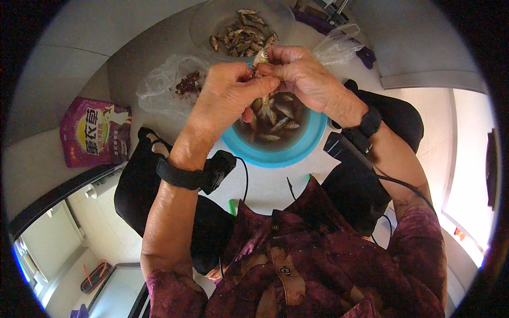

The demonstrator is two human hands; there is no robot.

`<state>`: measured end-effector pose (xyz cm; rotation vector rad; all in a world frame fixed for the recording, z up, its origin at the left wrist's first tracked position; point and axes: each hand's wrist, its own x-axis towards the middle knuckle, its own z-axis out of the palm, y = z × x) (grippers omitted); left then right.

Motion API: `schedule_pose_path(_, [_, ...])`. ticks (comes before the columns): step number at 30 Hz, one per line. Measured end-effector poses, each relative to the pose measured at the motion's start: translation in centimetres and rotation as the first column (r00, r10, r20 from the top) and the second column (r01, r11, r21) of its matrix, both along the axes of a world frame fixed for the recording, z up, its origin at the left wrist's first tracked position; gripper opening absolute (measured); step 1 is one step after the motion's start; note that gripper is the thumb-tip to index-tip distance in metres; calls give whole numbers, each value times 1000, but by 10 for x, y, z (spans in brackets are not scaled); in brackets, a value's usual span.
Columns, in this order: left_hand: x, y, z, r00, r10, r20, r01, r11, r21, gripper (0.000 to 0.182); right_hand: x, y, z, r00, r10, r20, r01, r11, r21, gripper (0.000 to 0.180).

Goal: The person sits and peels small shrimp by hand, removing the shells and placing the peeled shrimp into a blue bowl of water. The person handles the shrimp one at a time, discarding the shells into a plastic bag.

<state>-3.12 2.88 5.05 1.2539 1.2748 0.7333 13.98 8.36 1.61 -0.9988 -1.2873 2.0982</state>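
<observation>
Both hands are on one small fish (261,57), held head up with its tail hanging down. My left hand (230,88) pinches its body from the left, fingertips meeting those of the other hand. Near the head, my right hand (300,73) grips the fish between thumb and fingers. Some red matter shows at the fingertips; the fish's belly is mostly hidden. Below is a blue plastic basin (274,159) of murky water, with several small fish (284,117) in it. Straps with black devices circle both wrists.
Beyond the blue basin stands a clear plastic basin (197,33) with many small fish. To the left, a clear plastic bag (153,89) holds dark red fish innards (189,83). A purple printed pouch (97,133) stands farther left. Another plastic bag (338,47) lies at the upper right.
</observation>
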Motion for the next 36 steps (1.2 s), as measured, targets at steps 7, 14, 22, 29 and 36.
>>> schedule_pose_path(7, [1,0,-6,998,30,48,-33,998,47,28,2,0,2,999,14,-48,-16,999,-31,26])
schedule_pose_path(14, [-2,-1,-3,992,27,123,-24,999,-23,26,-3,-5,5,993,-90,-73,86,995,-59,17])
schedule_pose_path(22, [-3,-3,0,969,74,234,-54,994,-91,24,0,-3,5,996,-36,-84,36,999,-8,17])
schedule_pose_path(29, [-6,-2,2,914,118,387,-53,983,-176,21,1,-2,3,988,-51,-145,45,998,-44,16])
schedule_pose_path(36, [-9,-2,2,855,171,489,-56,969,-242,17,1,-1,3,977,-59,-205,41,995,-92,17])
